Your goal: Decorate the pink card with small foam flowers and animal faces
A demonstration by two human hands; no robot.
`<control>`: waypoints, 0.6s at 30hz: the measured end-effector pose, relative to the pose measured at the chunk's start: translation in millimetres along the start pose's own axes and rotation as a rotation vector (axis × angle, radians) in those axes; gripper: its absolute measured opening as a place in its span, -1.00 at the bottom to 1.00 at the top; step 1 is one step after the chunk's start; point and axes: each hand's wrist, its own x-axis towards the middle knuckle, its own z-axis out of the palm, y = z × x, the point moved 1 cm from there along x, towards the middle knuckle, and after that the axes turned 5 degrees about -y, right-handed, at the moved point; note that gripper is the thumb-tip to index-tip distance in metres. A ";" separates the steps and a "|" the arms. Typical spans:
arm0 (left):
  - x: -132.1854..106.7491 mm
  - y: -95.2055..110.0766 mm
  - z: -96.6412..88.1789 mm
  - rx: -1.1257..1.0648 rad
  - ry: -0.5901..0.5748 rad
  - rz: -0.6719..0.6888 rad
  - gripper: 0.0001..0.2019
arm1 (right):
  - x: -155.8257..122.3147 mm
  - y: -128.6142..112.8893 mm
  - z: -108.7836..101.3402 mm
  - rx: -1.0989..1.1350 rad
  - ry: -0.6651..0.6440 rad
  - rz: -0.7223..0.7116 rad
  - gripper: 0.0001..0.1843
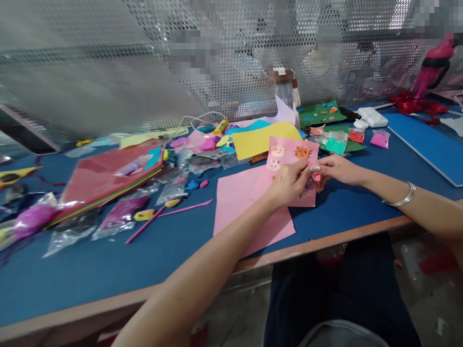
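Observation:
My left hand (pixel 288 184) and my right hand (pixel 334 169) meet over a pink paper card (pixel 289 159) that carries small animal-face cutouts, one orange (pixel 303 153). Both hands are closed in a pinch on a small pink piece (pixel 316 176) between the fingertips. The card lies partly on a larger pink sheet (pixel 246 207) spread on the blue table (pixel 108 260). A silver bangle (pixel 403 196) circles my right wrist.
A yellow sheet (pixel 264 137) lies behind the card. A stack of coloured sheets (pixel 108 176) and several clear bags of small pieces lie to the left. A jar (pixel 282 86), a green sheet (pixel 320 113) and white objects (pixel 369 117) stand at the back. A perforated metal screen backs the table.

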 end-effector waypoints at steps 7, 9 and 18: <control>4.3 -2.6 -4.6 0.031 0.024 -0.050 -0.70 | 0.8 0.5 -0.8 -0.053 0.016 -0.050 -0.64; 5.1 -4.5 -6.9 0.076 0.084 -0.047 -0.69 | 0.9 0.9 -1.3 -0.071 0.010 -0.057 -0.64; 6.5 -20.9 -14.0 0.112 0.458 -0.043 -0.66 | 0.7 1.3 -8.6 -0.095 0.061 -0.103 -0.72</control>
